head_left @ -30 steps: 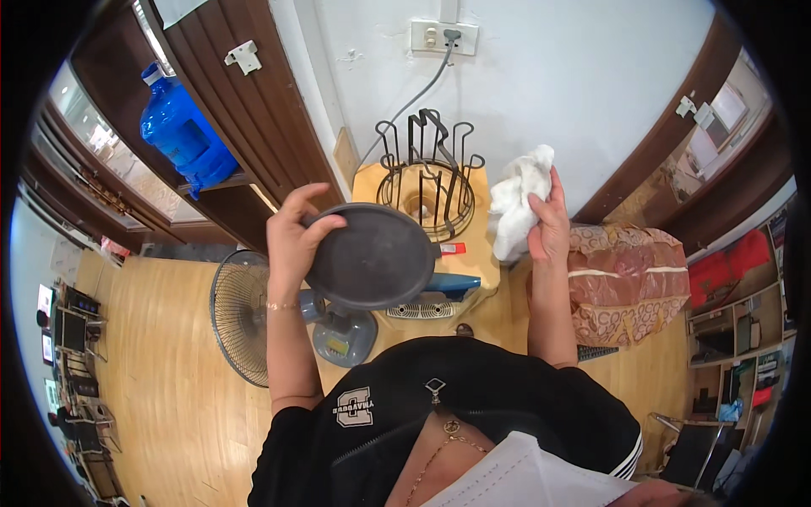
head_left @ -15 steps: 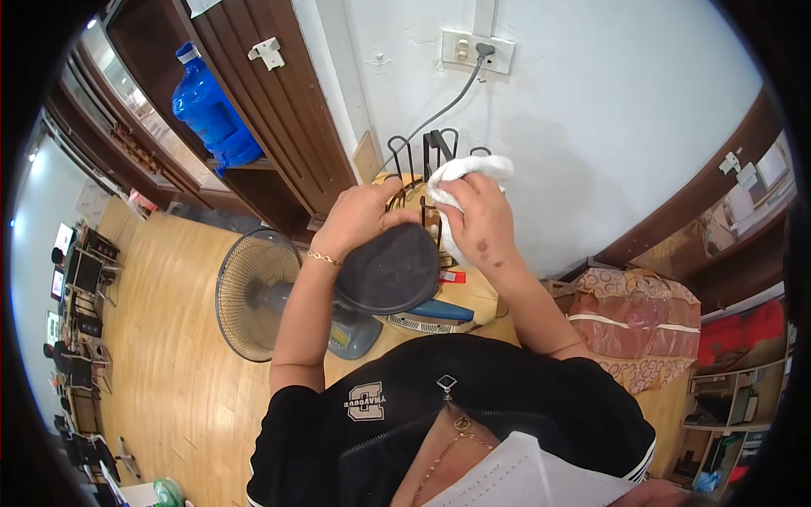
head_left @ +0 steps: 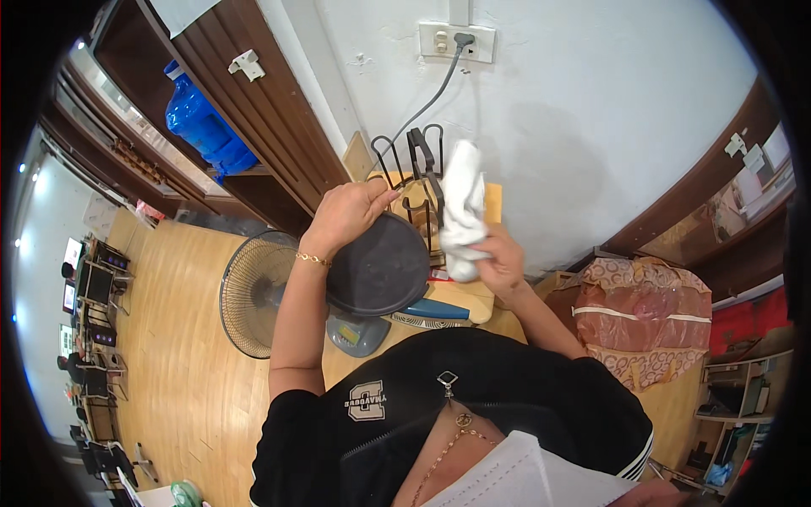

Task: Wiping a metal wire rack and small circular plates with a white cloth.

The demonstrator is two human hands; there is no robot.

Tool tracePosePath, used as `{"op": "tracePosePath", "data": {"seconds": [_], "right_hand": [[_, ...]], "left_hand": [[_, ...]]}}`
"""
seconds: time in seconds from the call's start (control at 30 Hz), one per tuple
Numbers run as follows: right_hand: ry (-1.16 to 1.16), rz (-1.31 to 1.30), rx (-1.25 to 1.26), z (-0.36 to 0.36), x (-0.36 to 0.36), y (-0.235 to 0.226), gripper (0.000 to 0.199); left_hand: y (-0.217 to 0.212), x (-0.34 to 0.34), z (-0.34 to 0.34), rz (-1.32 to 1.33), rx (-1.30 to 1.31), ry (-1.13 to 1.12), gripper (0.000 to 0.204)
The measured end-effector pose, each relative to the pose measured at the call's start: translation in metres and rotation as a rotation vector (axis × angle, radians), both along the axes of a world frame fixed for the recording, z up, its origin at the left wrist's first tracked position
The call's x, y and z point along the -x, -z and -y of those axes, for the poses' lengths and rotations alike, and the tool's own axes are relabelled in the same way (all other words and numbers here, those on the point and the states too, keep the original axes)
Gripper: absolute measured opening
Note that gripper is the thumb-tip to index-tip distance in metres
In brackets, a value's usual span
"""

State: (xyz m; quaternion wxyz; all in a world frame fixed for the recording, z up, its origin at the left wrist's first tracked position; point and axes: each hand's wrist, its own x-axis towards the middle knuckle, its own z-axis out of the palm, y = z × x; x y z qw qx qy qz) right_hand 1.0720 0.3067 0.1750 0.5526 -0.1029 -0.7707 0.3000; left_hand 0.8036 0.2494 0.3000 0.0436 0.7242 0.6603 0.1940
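Note:
My left hand is closed at the left side of a black wire rack, its fingers pinched around a part of the frame. The rack has several upright loops and a thicker dark bar in the middle. Below that hand is a dark round disc, like a tray or base, tilted toward me; whether it joins the rack is hidden. On the rack's right, my right hand grips a bunched white cloth, which stands up above the fingers and is slightly blurred.
Under the rack is a light wooden surface bearing a blue-handled item. A standing fan is at left. A blue water bottle sits in the brown cabinet. A plugged socket is on the wall; a patterned bag lies right.
My right hand has drawn back from the rack toward me and slightly right, and the cloth now stretches upward. My left hand has shifted slightly left, its fingers more pinched.

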Motion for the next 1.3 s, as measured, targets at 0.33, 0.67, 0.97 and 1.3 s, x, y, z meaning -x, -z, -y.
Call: {"op": "tracePosePath", "data": {"seconds": [0.33, 0.67, 0.97, 1.3], "right_hand": [[-0.739, -0.652, 0.963, -0.049, -0.074, -0.041, 0.023], [-0.25, -0.228, 0.672, -0.028, 0.044, -0.006, 0.036], [0.083, 0.173, 0.287, -0.046, 0.015, 0.034, 0.029], [0.115, -0.038, 0.291, -0.037, -0.013, -0.003, 0.017]], "left_hand": [[0.005, 0.0, 0.0, -0.013, -0.018, -0.028, 0.034], [0.01, -0.003, -0.005, -0.009, -0.063, -0.02, 0.036], [0.009, -0.004, -0.006, 0.046, -0.081, -0.031, 0.036], [0.007, -0.005, -0.005, 0.038, -0.069, -0.045, 0.036]]}}
